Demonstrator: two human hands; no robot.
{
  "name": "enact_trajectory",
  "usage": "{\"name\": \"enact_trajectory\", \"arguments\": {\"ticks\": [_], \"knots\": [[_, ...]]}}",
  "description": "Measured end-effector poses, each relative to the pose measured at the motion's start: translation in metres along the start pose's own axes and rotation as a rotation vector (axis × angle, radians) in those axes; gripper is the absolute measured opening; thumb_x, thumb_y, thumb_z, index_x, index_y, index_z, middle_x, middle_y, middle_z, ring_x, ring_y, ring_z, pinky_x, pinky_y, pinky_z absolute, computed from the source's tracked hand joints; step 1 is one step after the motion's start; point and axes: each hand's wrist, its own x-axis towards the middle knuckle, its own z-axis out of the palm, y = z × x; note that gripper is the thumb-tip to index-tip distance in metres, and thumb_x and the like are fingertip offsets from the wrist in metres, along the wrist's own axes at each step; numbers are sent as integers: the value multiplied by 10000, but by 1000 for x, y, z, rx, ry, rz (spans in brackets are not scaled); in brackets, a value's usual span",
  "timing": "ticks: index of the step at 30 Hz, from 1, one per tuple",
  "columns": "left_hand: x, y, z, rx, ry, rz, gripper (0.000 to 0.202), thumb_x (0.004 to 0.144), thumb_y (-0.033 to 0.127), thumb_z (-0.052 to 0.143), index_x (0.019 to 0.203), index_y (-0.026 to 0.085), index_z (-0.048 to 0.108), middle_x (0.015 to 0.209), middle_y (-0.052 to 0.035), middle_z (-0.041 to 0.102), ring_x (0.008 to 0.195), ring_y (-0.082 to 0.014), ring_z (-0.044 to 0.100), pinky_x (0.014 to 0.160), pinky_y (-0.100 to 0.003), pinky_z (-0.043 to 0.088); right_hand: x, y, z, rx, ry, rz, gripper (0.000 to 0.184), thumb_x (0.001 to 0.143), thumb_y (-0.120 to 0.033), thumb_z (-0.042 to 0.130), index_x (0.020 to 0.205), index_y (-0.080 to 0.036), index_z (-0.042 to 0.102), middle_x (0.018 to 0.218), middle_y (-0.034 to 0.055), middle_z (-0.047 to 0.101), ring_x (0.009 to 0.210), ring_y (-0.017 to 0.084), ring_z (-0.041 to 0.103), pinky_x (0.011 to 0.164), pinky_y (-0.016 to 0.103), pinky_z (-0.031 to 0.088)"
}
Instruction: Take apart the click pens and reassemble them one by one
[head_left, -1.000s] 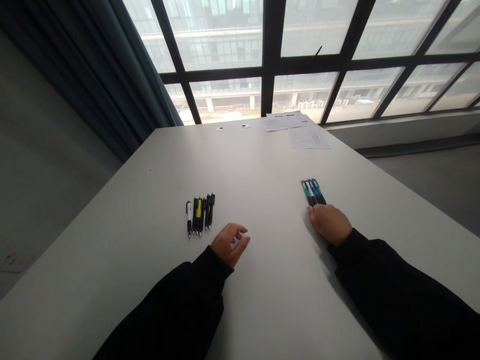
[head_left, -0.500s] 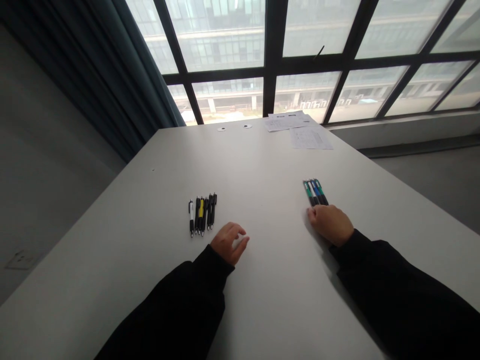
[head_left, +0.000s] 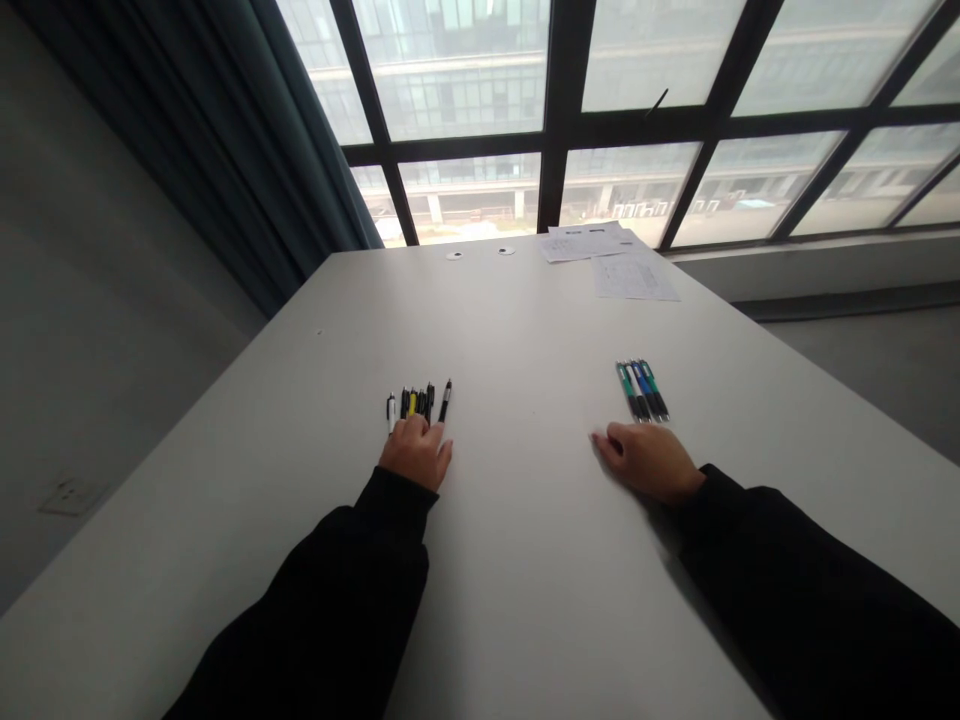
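My left hand (head_left: pixel 415 455) lies over the lower ends of a row of black-gripped pens, thumb apart from the fingers. In that row are a white pen (head_left: pixel 391 410), a yellow pen (head_left: pixel 412 402) and several black pens (head_left: pixel 430 398). A dark pen with a pale band (head_left: pixel 446 397) leans at the row's right, its lower end hidden by my fingers. My right hand (head_left: pixel 649 460) rests just below a second row, with fingers loosely bent and no object visible in them. That row holds green pens (head_left: pixel 625 382), a white pen (head_left: pixel 634 384) and a blue pen (head_left: pixel 643 382), side by side.
Printed sheets (head_left: pixel 637 278) lie at the far right of the white table (head_left: pixel 517 600). Two small white discs (head_left: pixel 507 251) sit near its far edge. Beyond stand a black-framed window (head_left: pixel 555 150) and a dark curtain (head_left: pixel 300 150) at the left.
My left hand has moved left and forward onto the pens; the rightmost pen there now stands apart at a slant. My right hand has drawn back slightly from the coloured pens.
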Motion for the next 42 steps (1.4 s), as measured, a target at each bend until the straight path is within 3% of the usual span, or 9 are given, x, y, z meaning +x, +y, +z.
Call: {"name": "enact_trajectory", "arguments": {"ticks": [7, 13, 17, 20, 26, 31, 35, 39, 42], "knots": [[-2, 6, 6, -182, 61, 100, 190, 867, 154, 523, 840, 190, 708, 943, -112, 698, 863, -277, 580, 745, -427, 475, 0, 0, 1, 13, 16, -18, 492, 985, -447, 371, 701, -155, 647, 644, 94, 694, 539, 169, 587, 534, 302, 186], [-2, 23, 0, -356, 52, 260, 287, 887, 84, 449, 935, 213, 700, 956, -75, 694, 849, -179, 620, 783, -312, 539, -1, 0, 1, 48, 8, -64, 489, 981, -458, 369, 702, -163, 640, 638, 81, 686, 528, 159, 563, 535, 300, 172], [-4, 28, -5, -341, 143, 190, 181, 884, 286, 589, 1014, 198, 677, 942, -98, 652, 823, -216, 600, 760, -349, 542, -2, 0, 1, 76, 20, -84, 484, 982, -452, 368, 696, -165, 634, 633, 80, 679, 526, 156, 545, 540, 299, 162], [-6, 24, 0, -315, 75, 148, 300, 843, 431, 655, 999, 175, 677, 885, -104, 661, 802, -244, 609, 743, -380, 541, -2, 0, 1, 108, 32, -94, 486, 979, -452, 371, 677, -166, 622, 614, 80, 663, 509, 153, 525, 540, 302, 154], [-5, 26, 7, -458, 21, 145, 147, 897, 241, 560, 912, 178, 692, 817, -90, 690, 773, -210, 642, 745, -360, 559, -2, -1, 2, 240, 40, -158, 436, 977, -451, 397, 719, -172, 611, 622, 56, 643, 536, 150, 535, 540, 274, 252], [-4, 48, -15, -696, 83, 114, 114, 907, 242, 577, 921, 178, 671, 858, -53, 696, 671, -118, 637, 652, -255, 572, -6, -3, 0, 475, 75, -253, 361, 964, -452, 485, 1159, -161, 573, 886, 67, 708, 577, 120, 575, 614, 241, 444], [0, 62, -35, -1020, 167, -32, 87, 839, 225, 686, 907, 175, 664, 870, -41, 686, 718, -125, 665, 675, -257, 592, -7, -7, -15, 604, 275, -372, 212, 986, -341, 484, 1026, -170, 603, 831, 64, 691, 632, 133, 599, 640, 253, 486], [17, 68, -71, -1216, 194, -139, 132, 792, 209, 750, 894, 176, 673, 882, -23, 699, 791, -133, 690, 753, -257, 607, -5, -17, -53, 727, 484, -339, 102, 908, -263, 632, 972, -184, 623, 797, 33, 697, 643, 136, 641, 594, 248, 514], [39, 67, -109, -1279, 309, -228, 217, 745, 168, 794, 924, 163, 672, 852, -9, 713, 775, -125, 701, 772, -261, 618, 0, -32, -95, 1075, 638, -256, 327, 881, -231, 674, 1192, -225, 574, 884, 5, 718, 659, 138, 684, 570, 270, 571]]}}
